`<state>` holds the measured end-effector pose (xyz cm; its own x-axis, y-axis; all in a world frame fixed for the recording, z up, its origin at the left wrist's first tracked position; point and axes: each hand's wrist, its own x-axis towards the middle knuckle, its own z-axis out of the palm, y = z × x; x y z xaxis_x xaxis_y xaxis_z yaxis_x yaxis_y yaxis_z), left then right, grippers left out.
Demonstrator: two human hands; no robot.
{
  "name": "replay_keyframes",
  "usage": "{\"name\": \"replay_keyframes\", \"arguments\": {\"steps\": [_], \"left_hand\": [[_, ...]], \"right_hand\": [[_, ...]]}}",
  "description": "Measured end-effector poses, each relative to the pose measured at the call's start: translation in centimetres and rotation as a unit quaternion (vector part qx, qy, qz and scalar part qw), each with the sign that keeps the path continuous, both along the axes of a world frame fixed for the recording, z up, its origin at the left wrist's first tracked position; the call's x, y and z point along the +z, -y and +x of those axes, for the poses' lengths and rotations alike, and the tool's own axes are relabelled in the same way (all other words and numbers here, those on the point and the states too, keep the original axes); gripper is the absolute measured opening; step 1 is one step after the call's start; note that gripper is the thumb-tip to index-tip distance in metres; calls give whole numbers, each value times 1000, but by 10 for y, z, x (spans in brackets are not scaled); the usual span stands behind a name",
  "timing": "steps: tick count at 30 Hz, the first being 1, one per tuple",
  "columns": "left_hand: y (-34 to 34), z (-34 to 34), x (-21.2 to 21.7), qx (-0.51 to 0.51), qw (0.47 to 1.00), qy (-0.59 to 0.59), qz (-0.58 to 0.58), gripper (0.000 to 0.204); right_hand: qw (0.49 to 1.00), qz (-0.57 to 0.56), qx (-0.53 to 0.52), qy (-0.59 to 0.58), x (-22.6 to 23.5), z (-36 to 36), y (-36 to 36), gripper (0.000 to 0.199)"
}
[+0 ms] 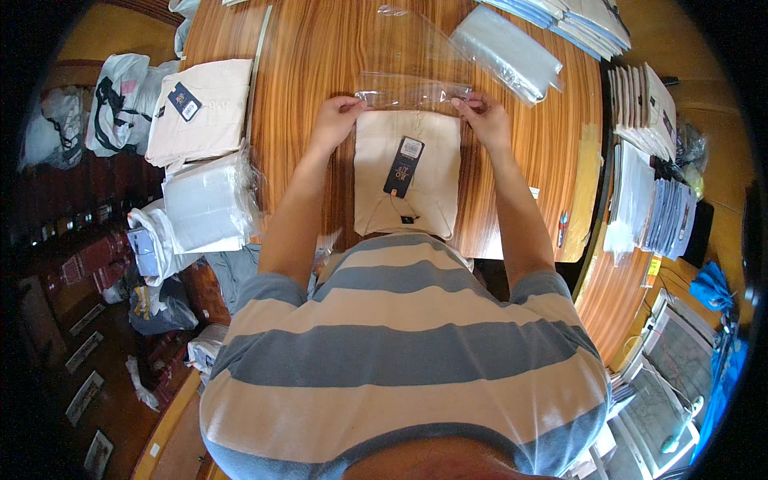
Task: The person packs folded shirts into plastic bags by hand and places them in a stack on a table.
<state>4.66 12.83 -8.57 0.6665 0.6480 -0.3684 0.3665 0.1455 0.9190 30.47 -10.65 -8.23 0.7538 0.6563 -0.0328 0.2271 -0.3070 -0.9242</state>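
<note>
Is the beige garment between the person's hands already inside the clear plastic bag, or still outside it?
Outside. The folded beige garment lies bare on the wooden table, while the left hand and right hand pinch the clear plastic bag at the garment's far edge.

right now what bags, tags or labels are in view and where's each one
Clear plastic bag: held open by both hands at the far edge of the folded beige garment.
Dark rectangular hang tag: on that garment, white sticker on top.
Second dark tag: on the folded beige garment at left.
Stack of clear flat bags: far right of the wooden table.
</note>
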Motion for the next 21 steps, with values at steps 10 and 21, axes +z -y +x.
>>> {"name": "replay_keyframes", "arguments": {"steps": [10,21], "left_hand": [[12,-13,9,24,994,22,-102,22],[23,-24,22,5,993,54,-107,24]], "right_hand": [[992,-61,-46,-103,18,-18,-1,35],[988,-24,-26,-151,2,-9,11,34]]}}
